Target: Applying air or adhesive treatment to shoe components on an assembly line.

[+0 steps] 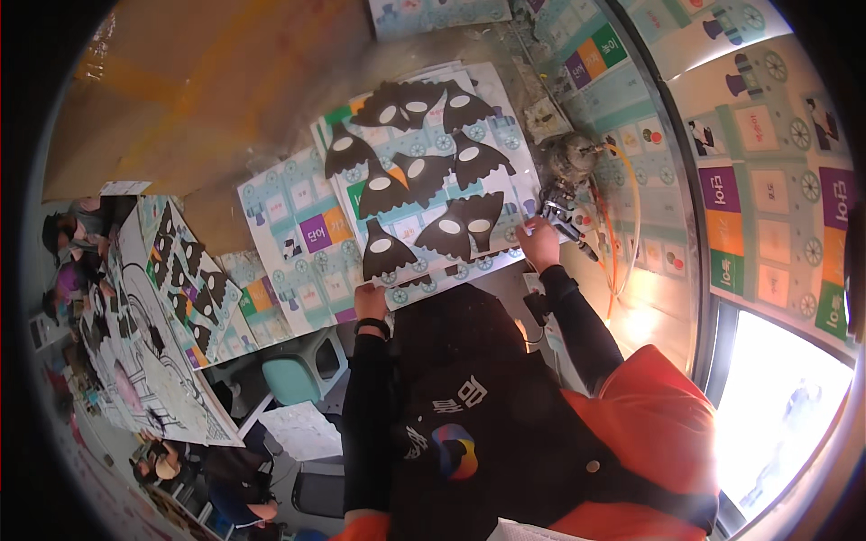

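A printed sheet (406, 224) lies atop other printed sheets (298, 200) on the table in front of me. Spread over it are several black paper pieces (480, 160) with scalloped edges, each with a white oval. My left hand (370, 301) pinches the near left corner of the sheet. At its near right corner, my right hand (539, 242) closes on the edge, thumb on top. The fingers under the sheet are hidden. Just beyond my right hand lies a metal spray gun (561, 213).
A dark grey rounded pot (568, 155) and a yellow-orange hose (636, 212) stand right of the sheets. Printed sheets cover the wall (771, 180) at right. Left are another table with black pieces (194, 279), a teal stool (293, 379) and several people at work.
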A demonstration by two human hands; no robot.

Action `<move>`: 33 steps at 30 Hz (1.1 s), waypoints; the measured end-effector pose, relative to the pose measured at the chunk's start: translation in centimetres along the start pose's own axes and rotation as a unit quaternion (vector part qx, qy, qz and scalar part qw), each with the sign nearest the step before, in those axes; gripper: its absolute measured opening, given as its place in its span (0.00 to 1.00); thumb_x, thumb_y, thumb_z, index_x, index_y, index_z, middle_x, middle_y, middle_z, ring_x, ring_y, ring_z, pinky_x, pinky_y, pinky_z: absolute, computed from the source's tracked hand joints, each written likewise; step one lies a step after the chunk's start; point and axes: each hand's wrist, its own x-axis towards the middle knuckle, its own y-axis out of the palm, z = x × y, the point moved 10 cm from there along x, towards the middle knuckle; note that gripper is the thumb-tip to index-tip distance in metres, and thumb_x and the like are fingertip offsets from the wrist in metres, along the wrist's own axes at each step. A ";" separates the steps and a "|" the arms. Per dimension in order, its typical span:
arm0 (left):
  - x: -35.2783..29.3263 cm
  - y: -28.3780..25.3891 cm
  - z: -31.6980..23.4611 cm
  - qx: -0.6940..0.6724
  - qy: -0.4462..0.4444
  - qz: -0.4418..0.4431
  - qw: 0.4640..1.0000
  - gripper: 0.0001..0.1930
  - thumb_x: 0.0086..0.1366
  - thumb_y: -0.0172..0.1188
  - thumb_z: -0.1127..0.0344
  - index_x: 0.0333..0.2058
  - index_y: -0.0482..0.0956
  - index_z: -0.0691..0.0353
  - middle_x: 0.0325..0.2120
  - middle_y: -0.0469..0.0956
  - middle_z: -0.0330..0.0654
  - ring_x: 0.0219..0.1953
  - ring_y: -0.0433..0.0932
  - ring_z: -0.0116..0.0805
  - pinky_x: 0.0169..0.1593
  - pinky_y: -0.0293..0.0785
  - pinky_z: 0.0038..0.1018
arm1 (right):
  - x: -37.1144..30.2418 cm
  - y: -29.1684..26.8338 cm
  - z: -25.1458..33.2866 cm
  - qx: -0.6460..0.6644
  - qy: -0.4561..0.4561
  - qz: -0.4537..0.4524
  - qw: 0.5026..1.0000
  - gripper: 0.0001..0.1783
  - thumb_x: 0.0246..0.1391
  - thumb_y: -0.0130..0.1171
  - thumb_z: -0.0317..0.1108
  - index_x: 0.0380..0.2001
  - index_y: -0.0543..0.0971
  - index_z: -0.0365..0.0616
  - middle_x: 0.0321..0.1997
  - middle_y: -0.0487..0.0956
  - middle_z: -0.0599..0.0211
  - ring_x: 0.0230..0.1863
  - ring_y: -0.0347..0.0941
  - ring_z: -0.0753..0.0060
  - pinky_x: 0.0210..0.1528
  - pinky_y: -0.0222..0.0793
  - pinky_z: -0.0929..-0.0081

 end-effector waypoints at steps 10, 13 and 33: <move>-6.5 3.0 -7.0 -0.370 -0.071 0.170 0.911 0.14 0.66 0.52 0.75 0.50 0.68 0.67 0.42 0.77 0.49 0.41 0.81 0.47 0.43 0.81 0.32 | 0.7 4.0 -5.4 0.492 0.157 0.195 0.834 0.21 0.57 0.57 0.24 0.55 0.72 0.49 0.43 0.79 0.68 0.37 0.78 0.72 0.30 0.82 0.70; -7.7 2.7 -7.8 -0.356 -0.044 0.161 0.919 0.14 0.67 0.52 0.76 0.51 0.68 0.66 0.42 0.77 0.49 0.42 0.81 0.47 0.44 0.81 0.31 | 0.8 4.5 -6.4 0.516 0.122 0.199 0.824 0.21 0.58 0.56 0.24 0.54 0.73 0.50 0.40 0.79 0.69 0.36 0.78 0.73 0.30 0.82 0.70; -26.2 -11.7 0.8 -0.449 0.064 0.356 0.817 0.32 0.63 0.61 0.65 0.61 0.60 0.74 0.62 0.62 0.57 0.67 0.58 0.49 0.68 0.56 0.41 | -17.0 6.0 16.8 0.461 0.021 0.345 0.817 0.16 0.61 0.53 0.25 0.52 0.74 0.46 0.36 0.81 0.68 0.34 0.79 0.75 0.29 0.81 0.73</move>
